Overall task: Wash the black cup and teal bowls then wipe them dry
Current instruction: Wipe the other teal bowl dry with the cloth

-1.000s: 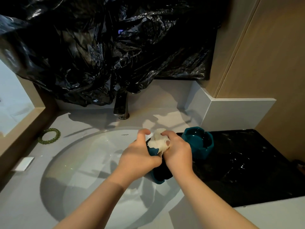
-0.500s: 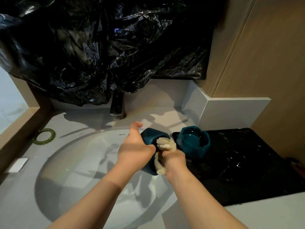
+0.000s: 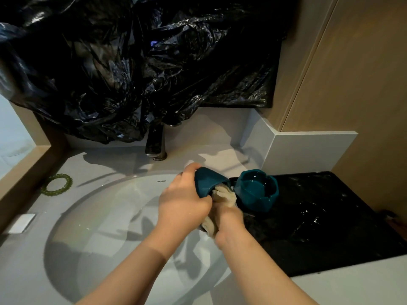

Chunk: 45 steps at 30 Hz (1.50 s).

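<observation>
The left hand grips a teal bowl by its outer wall, fingers curled round it. The bowl is tipped on its side with its mouth facing right, held above the right edge of the sink. The right hand holds a pale cloth, and the cloth's upper end is pushed into the bowl's mouth. The right fingers are mostly hidden by the cloth and the left hand, but they seem to be curled round it.

A second teal bowl stands upright just to the right, close to the held one, at the near-left corner of a wet black mat on the grey bench.

Behind the sink is a dark metal tap. Its top is covered by a crumpled black plastic sheet that hangs over the back wall. A green beaded ring lies on the bench, left of the sink.
</observation>
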Motion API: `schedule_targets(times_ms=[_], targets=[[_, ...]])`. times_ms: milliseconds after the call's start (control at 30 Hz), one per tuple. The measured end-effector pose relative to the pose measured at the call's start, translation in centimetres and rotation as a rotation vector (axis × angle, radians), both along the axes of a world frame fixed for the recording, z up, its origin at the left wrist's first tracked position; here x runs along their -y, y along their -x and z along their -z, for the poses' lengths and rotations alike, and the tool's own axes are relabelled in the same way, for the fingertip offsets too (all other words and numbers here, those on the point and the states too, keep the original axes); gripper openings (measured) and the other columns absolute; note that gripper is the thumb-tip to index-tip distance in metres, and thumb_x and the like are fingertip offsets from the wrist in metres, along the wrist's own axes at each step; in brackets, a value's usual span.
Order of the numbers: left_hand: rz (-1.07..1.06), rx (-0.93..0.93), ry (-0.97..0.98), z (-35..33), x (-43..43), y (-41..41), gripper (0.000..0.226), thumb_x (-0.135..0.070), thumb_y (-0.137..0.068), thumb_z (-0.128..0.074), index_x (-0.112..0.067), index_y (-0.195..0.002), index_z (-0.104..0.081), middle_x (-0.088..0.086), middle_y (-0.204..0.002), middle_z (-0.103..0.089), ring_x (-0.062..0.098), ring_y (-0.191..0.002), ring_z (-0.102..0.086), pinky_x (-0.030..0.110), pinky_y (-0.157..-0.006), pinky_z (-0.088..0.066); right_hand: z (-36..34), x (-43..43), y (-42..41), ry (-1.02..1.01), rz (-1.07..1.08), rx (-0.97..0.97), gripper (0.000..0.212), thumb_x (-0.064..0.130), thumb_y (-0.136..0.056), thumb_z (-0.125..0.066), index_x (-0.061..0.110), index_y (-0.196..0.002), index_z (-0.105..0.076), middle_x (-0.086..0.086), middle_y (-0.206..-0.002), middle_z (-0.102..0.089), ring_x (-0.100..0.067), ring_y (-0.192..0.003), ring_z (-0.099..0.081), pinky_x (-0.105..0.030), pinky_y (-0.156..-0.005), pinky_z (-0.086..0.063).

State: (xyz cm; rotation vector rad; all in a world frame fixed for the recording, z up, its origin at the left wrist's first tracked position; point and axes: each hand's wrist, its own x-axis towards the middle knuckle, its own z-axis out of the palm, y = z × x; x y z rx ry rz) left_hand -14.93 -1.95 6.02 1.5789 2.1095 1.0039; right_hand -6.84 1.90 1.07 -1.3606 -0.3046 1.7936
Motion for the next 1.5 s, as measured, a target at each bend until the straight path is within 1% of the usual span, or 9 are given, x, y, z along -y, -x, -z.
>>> schedule_targets(times_ms=[167,300,400,500,667,933,1100,1333,1500], targets=[[-0.006,0.083,-0.029,1.0,0.6,0.0,0.06,-0.013,-0.072,-0.059,-0.034,-0.125,-0.041,-0.006,-0.101,-0.059,0.018,-0.088,-0.053,0.027,-0.071,-0.04,1.0,0.1,-0.3,-0.095,-0.061,0.194,0.02,-0.006,-0.084,-0.052,0.005,-0.094,-0.065,-0.018,-0.089,-0.067,-0.031,-0.076,-0.064,-0.04,-0.067,-0.058],[0.127,-0.036,0.077,0.7,0.7,0.7,0.059,-0.016,-0.075,-0.057,-0.032,-0.13,-0.041,-0.004,-0.106,-0.059,0.021,-0.097,-0.054,0.027,-0.074,-0.043,-1.5,-0.1,-1.7,-0.774,-0.332,1.198,0.024,0.009,-0.084,-0.054,0.02,-0.102,-0.063,-0.008,-0.095,-0.068,-0.028,-0.091,-0.061,-0.033,-0.077,-0.049],[0.162,-0.039,0.096,0.1,0.7,0.8,0.058,-0.017,-0.076,-0.058,-0.027,-0.131,-0.042,-0.004,-0.101,-0.058,0.022,-0.098,-0.055,0.028,-0.073,-0.043,-3.1,0.5,-1.7,-1.221,-0.407,1.352,0.024,0.009,-0.079,-0.054,0.02,-0.098,-0.064,-0.003,-0.085,-0.066,-0.028,-0.08,-0.06,-0.033,-0.066,-0.046],[0.073,0.043,0.01,-0.3,0.9,0.5,0.059,-0.016,-0.075,-0.06,-0.032,-0.129,-0.043,-0.006,-0.105,-0.06,0.022,-0.101,-0.056,0.031,-0.081,-0.046,-3.0,0.4,-1.8,-0.972,-0.258,1.175,0.035,0.004,-0.082,-0.054,0.02,-0.111,-0.064,-0.003,-0.095,-0.068,-0.023,-0.09,-0.061,-0.031,-0.078,-0.047],[-0.031,0.176,-0.22,0.0,1.1,-0.6,0.058,-0.01,-0.066,-0.065,-0.047,-0.101,-0.036,-0.022,-0.086,-0.057,0.014,-0.083,-0.058,0.029,-0.073,-0.046,-1.5,0.7,-0.1,-0.016,-0.123,-0.024,0.01,0.004,-0.085,-0.059,0.008,-0.089,-0.066,-0.01,-0.07,-0.068,-0.021,-0.056,-0.065,-0.027,-0.049,-0.054],[0.175,0.643,0.234,1.1,0.6,1.1,0.06,-0.012,-0.06,-0.068,-0.028,-0.115,-0.048,-0.001,-0.091,-0.062,0.013,-0.082,-0.06,0.023,-0.064,-0.046,-2.8,-1.1,-3.2,-0.82,-0.471,1.29,0.028,0.003,-0.081,-0.05,0.017,-0.101,-0.063,-0.014,-0.095,-0.069,-0.035,-0.093,-0.06,-0.035,-0.077,-0.05],[-0.007,0.497,0.057,0.8,0.3,0.1,0.042,-0.007,-0.074,-0.061,-0.032,-0.105,-0.05,-0.011,-0.082,-0.059,0.008,-0.079,-0.057,0.025,-0.067,-0.047,-3.0,-1.3,-2.2,-0.712,-0.165,0.975,0.026,0.004,-0.082,-0.053,0.015,-0.103,-0.064,-0.013,-0.094,-0.069,-0.032,-0.092,-0.061,-0.038,-0.081,-0.05],[-0.072,0.292,-0.095,0.5,0.5,-1.7,0.05,-0.018,-0.072,-0.063,-0.038,-0.113,-0.042,-0.015,-0.079,-0.057,0.016,-0.082,-0.058,0.029,-0.07,-0.047,-0.9,-0.1,0.2,-0.018,0.118,-0.231,0.025,0.011,-0.099,-0.035,0.012,-0.091,-0.058,-0.012,-0.077,-0.065,-0.024,-0.075,-0.057,-0.033,-0.068,-0.048],[-0.044,0.291,-0.081,0.5,1.4,-1.1,0.051,-0.014,-0.07,-0.061,-0.044,-0.1,-0.033,-0.016,-0.074,-0.058,0.011,-0.077,-0.059,0.031,-0.07,-0.051,-1.5,-0.8,-1.0,-0.674,0.0,0.943,0.034,0.002,-0.083,-0.052,0.019,-0.112,-0.056,-0.001,-0.097,-0.062,-0.02,-0.092,-0.058,-0.031,-0.082,-0.047]])
